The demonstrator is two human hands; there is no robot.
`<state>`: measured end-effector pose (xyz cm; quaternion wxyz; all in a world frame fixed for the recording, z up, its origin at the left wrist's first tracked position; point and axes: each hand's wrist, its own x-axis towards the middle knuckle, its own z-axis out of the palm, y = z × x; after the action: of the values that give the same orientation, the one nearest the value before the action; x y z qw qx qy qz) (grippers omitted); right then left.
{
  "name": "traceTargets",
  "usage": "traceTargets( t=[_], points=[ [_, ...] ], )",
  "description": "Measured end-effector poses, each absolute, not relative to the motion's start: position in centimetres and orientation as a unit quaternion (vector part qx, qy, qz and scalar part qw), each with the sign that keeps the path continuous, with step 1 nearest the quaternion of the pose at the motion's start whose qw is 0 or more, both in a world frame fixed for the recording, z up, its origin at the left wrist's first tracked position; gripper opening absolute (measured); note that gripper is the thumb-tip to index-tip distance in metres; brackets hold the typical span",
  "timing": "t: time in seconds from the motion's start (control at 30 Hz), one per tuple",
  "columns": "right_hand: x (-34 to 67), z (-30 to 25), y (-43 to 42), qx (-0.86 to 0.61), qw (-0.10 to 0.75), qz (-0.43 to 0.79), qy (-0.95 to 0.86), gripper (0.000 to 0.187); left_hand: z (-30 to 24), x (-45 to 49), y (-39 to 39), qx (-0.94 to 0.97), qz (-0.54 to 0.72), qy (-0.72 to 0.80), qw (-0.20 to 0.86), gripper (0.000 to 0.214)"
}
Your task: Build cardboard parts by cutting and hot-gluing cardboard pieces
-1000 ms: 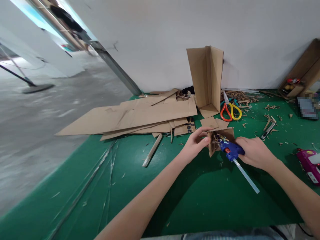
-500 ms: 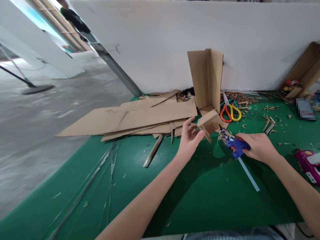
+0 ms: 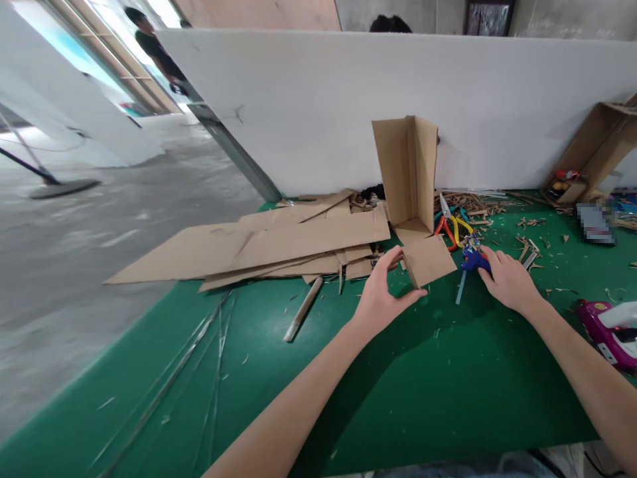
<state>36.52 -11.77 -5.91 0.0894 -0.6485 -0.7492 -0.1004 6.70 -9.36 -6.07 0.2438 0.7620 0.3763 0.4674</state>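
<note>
My left hand (image 3: 383,295) grips a small folded cardboard piece (image 3: 428,259) by its left side, thumb at the lower edge and fingers at the upper one. In my right hand (image 3: 510,280) is a blue hot glue gun (image 3: 476,260), its nozzle end pointing away and its clear glue stick (image 3: 461,287) trailing toward me. Just beyond the glue gun lie red-and-yellow-handled scissors (image 3: 454,226), partly covered by it. Behind the small piece stands a tall folded cardboard form (image 3: 413,172).
Flat cardboard sheets (image 3: 293,242) are piled at the left on the green table (image 3: 423,398). A wooden strip (image 3: 303,311) lies before them. Cardboard scraps (image 3: 478,204), a cardboard box (image 3: 592,156) and a magenta device (image 3: 604,328) are at the right. A white partition (image 3: 308,113) stands behind.
My right hand has moved the glue gun up and away, near the scissors. The small cardboard piece has turned flatter and lower in my left hand. The view has tilted slightly upward.
</note>
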Motion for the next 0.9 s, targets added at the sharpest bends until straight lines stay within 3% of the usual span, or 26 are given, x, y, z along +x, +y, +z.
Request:
traceTargets(
  t=[0.17, 0.37, 0.57, 0.73, 0.9],
  points=[
    [36.2, -6.3, -11.3, -0.646, 0.083, -0.11, -0.751, 0.044, -5.4, 6.9, -9.8, 0.765, 0.447, 0.355, 0.299, 0.083],
    [36.3, -6.3, -11.2, -0.646, 0.089, -0.106, -0.75, 0.046, -5.4, 7.0, -9.4, 0.619, 0.499, 0.342, 0.5, 0.064],
    [36.4, -6.5, -11.2, -0.64, 0.085, -0.121, -0.754, 0.042, -5.1, 7.3, -9.2, 0.452, 0.501, 0.339, 0.656, 0.06],
    [36.2, -6.4, -11.3, -0.654, 0.093, -0.127, -0.74, 0.045, -4.5, 7.4, -9.4, 0.422, 0.48, 0.358, 0.68, 0.069],
    [35.6, -5.0, -12.2, -0.619, 0.19, -0.147, -0.748, 0.042, -4.2, 7.4, -9.5, 0.45, 0.469, 0.401, 0.646, 0.072]
  ],
)
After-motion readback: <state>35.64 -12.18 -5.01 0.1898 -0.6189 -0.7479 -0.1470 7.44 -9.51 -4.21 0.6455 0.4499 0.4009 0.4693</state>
